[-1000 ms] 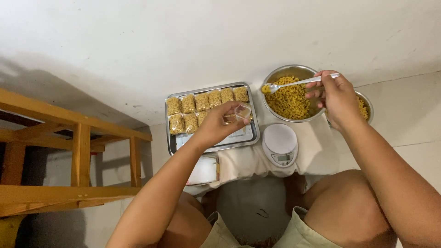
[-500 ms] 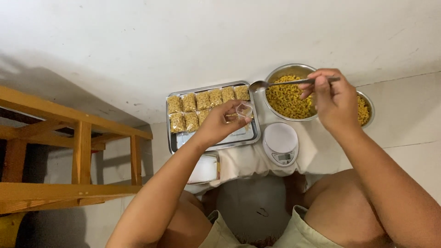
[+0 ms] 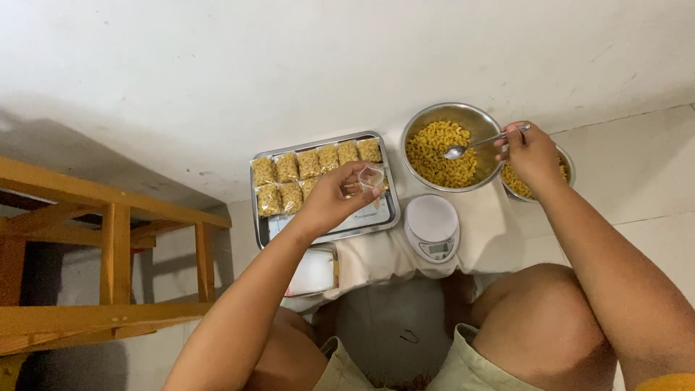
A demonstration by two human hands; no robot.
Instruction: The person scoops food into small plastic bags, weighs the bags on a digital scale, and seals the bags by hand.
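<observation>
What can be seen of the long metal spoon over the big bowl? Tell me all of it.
The long silver metal spoon is slim and shiny, with a small oval bowl at its left end and a straight handle. It lies nearly level, tilted slightly up to the right. The right hand pinches the handle's far end. Its bowl hangs over the yellow elbow macaroni in the large round steel bowl; whether it touches the pasta, or carries any, cannot be told.

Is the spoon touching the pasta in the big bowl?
Touching. In the head view the spoon, held by the right hand, has its tip lying on the pasta in the big bowl.
</observation>
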